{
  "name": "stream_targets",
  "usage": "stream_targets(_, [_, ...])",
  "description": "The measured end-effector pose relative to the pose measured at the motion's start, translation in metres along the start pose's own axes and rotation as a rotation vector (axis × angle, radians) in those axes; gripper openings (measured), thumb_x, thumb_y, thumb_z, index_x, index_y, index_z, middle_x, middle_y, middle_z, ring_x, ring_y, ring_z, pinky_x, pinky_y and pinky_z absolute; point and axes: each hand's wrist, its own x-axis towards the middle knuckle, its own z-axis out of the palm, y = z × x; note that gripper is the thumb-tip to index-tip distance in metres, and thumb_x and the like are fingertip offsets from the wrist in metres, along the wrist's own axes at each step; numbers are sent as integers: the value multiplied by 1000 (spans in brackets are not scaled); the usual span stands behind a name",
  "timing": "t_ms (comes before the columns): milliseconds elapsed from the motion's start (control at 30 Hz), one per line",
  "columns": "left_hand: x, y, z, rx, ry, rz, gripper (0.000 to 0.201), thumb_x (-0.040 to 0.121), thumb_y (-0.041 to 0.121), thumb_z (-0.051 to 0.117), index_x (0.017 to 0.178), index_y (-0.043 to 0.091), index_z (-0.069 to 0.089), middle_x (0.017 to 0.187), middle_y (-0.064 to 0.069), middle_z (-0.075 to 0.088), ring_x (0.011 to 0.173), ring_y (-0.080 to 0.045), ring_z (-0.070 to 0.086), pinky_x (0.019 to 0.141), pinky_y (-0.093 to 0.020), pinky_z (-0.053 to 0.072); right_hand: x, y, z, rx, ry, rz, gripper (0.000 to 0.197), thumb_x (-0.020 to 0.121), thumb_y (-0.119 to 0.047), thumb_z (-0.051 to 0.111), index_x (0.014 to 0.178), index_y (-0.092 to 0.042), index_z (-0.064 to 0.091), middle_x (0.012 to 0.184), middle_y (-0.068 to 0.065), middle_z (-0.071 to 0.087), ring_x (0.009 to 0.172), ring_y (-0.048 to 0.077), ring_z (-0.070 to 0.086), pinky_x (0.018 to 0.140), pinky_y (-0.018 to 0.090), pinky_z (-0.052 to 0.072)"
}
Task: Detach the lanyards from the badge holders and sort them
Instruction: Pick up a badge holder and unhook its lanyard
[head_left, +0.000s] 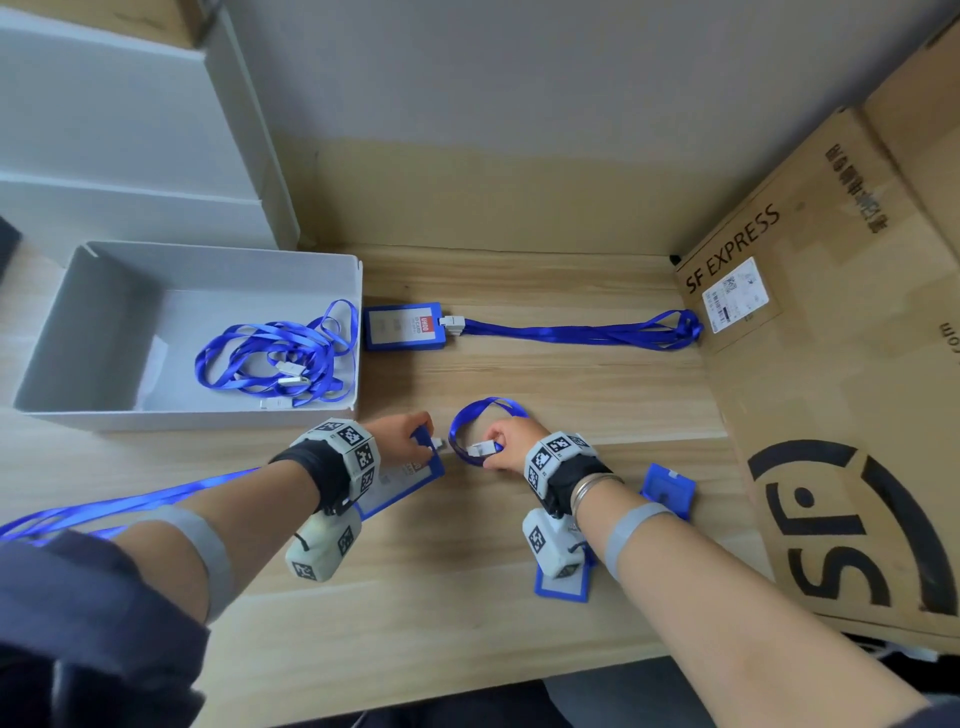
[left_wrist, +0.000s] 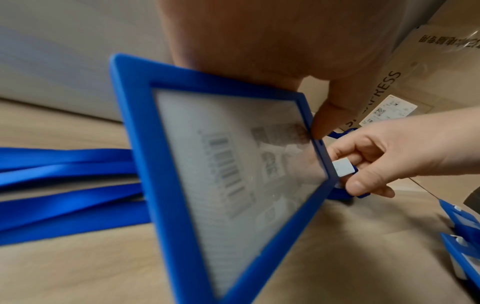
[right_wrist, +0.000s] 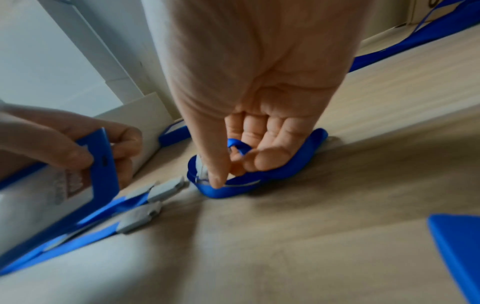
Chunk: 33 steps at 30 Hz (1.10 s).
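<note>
My left hand (head_left: 422, 442) grips the top end of a blue badge holder (head_left: 410, 480), tilted up off the wooden table (head_left: 467, 623); the holder (left_wrist: 233, 174) fills the left wrist view. My right hand (head_left: 489, 453) pinches the white clip (head_left: 480, 448) of a blue lanyard (head_left: 485, 409), whose loop curls behind the hand. A small gap shows between clip and holder. In the right wrist view the thumb (right_wrist: 215, 176) presses the clip against the lanyard (right_wrist: 272, 174). Another badge holder (head_left: 402, 325) lies farther back with its lanyard (head_left: 571, 330) clipped on.
A grey box (head_left: 93, 332) at left holds several loose lanyards (head_left: 275, 353). More blue straps (head_left: 104, 509) trail left under my left arm, their grey clips (right_wrist: 166, 191) beside the held holder. Two bare holders (head_left: 667, 491) (head_left: 563, 584) lie under my right forearm. A cardboard box (head_left: 831, 364) walls the right.
</note>
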Motion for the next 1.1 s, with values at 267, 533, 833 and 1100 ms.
stream_targets(267, [-8, -26, 6, -23, 25, -48, 19, 83, 25, 60, 100, 18, 61, 89, -1, 54, 79, -20, 53, 59, -24, 45, 14, -9, 18, -151, 47, 82, 22, 83, -28, 58, 67, -15, 51, 70, 3, 53, 75, 25, 51, 59, 27, 36])
stream_targets(533, [-16, -40, -4, 10, 41, -56, 26, 88, 26, 55, 111, 16, 61, 95, 1, 52, 85, -16, 50, 72, -26, 40, 2, -27, -8, -44, 73, 29, 22, 88, -19, 42, 67, -11, 38, 69, 7, 45, 67, 24, 43, 62, 29, 32])
stream_targets(833, [-31, -58, -20, 65, 85, -71, 24, 86, 25, 55, 108, 15, 60, 92, 0, 50, 84, -18, 48, 74, -27, 39, -20, -92, -63, 188, 240, -142, 25, 90, -18, 43, 66, -14, 37, 61, 1, 38, 55, 15, 34, 53, 30, 24])
stream_targets(1100, [-53, -87, -27, 19, 144, -121, 12, 79, 31, 56, 90, 27, 59, 87, 5, 56, 89, -20, 58, 85, -32, 46, -14, -178, -84, 422, 272, -374, 13, 88, -15, 44, 78, -18, 51, 64, 0, 42, 52, 17, 38, 51, 24, 36])
